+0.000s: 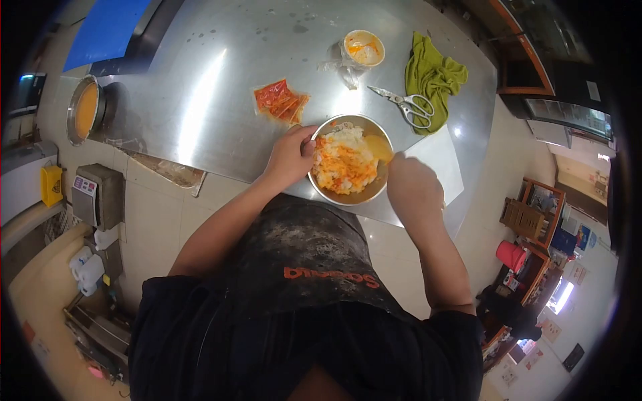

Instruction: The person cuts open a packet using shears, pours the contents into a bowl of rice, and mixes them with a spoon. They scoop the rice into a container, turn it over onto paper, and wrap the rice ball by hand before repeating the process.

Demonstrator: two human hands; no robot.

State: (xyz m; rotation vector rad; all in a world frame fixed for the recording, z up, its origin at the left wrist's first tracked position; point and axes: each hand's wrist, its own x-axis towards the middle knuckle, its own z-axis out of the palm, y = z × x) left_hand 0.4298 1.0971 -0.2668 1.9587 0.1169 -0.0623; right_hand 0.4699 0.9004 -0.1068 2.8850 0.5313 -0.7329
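Observation:
A metal bowl (386,175) stands at the near edge of the steel table, holding a white, lumpy mix (346,160) streaked with orange. My left hand (291,158) grips the bowl's left rim, thumb towards the inside. On the right, my right hand (416,187) is closed round the handle of a yellowish spatula (379,148), whose rounded head is in the bowl against the mix. The handle is mostly hidden by my fingers. Beyond the bowl lie red-orange sachets (279,101) and a pair of kitchen scissors (409,107).
A tub (364,48) with orange-smeared white contents stands farther back, clear plastic beside it. Right of it is a green cloth (433,77), partly under the scissors. A white sheet (438,164) lies beside my right hand. A bowl of orange liquid (87,110) sits far left.

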